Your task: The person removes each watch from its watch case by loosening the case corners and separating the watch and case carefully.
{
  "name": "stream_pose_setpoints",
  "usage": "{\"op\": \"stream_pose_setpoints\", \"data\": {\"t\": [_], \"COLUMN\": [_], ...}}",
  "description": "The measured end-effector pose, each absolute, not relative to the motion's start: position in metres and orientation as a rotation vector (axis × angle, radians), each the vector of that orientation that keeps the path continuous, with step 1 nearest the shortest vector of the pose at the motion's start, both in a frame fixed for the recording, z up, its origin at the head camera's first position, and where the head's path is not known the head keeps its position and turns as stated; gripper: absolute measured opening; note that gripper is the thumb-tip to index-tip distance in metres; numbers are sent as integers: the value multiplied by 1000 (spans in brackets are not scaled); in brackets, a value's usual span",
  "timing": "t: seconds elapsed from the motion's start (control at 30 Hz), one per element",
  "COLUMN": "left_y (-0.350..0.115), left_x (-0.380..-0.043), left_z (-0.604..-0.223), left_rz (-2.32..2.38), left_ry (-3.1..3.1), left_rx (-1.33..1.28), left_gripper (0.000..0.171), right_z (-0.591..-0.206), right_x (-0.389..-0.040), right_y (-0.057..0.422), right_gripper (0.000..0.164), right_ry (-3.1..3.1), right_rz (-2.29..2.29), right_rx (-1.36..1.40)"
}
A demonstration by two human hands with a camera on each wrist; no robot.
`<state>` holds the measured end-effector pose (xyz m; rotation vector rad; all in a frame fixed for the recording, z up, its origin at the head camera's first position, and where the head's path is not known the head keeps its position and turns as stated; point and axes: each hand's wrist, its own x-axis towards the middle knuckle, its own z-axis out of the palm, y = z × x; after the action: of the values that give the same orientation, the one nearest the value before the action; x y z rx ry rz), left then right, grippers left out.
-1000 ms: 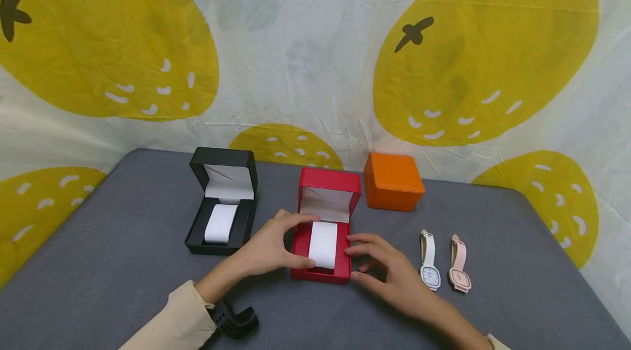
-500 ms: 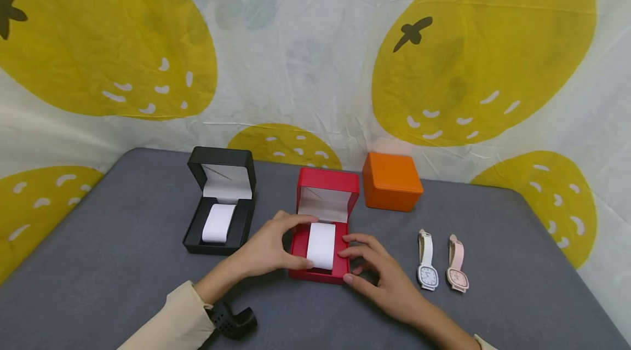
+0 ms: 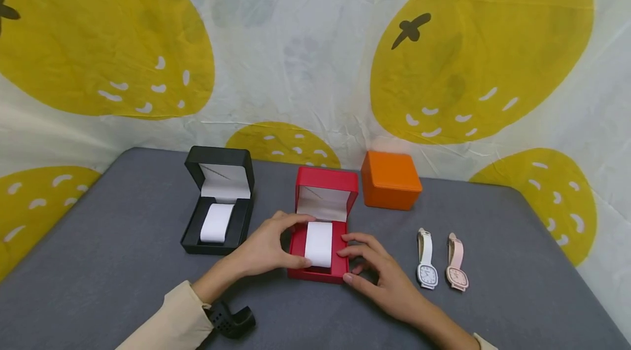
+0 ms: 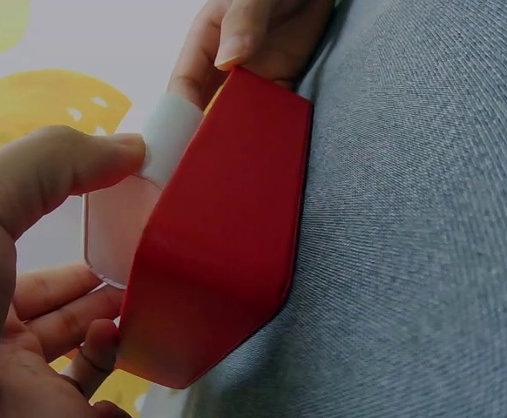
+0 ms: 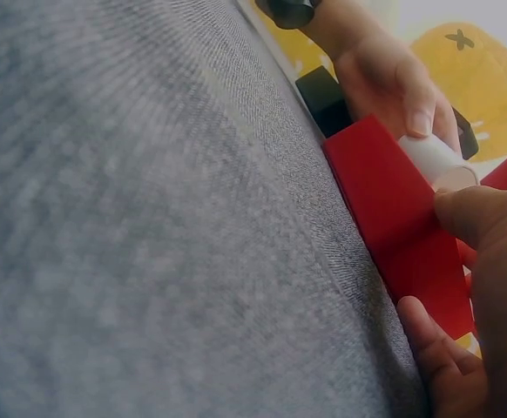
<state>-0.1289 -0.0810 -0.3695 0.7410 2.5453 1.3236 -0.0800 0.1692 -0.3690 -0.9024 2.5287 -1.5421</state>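
Note:
An open red watch box (image 3: 315, 276) stands mid-table, its white-lined lid raised at the back. Inside it sits a white watch cushion (image 3: 318, 245). My left hand (image 3: 266, 246) reaches in from the left and pinches the cushion, thumb at its near end and index finger at its far end. In the left wrist view, that thumb lies against the white cushion (image 4: 171, 139) above the box's red wall (image 4: 236, 200). My right hand (image 3: 386, 281) grips the box's right side, thumb at the near corner and fingertips over the rim. The cushion's underside is hidden in the box.
Left of the red box, an open black watch box (image 3: 221, 156) holds its own white cushion (image 3: 217, 223). A closed orange box (image 3: 394, 180) stands behind to the right. One white watch (image 3: 426, 259) and one pink watch (image 3: 457, 262) lie right of my right hand on the grey table (image 3: 98, 224).
My right hand has moved slightly left, bringing its thumb and fingertips onto the red box's right edge. The left hand keeps its place at the cushion. The head view has shifted a little.

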Motion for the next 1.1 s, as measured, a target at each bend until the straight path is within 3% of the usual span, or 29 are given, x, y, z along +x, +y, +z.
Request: {"op": "stream_pose_setpoints", "data": {"t": [1.1], "left_y": [-72], "left_x": [-128], "left_z": [-382], "left_rz": [1274], "left_ry": [2699], "left_rx": [844], "left_gripper": [66], "right_z": [-369], "right_x": [-80], "right_y": [170], "right_gripper": [31], "right_ry": [2515], "right_rz": [-1530], "right_rx": [-893]}}
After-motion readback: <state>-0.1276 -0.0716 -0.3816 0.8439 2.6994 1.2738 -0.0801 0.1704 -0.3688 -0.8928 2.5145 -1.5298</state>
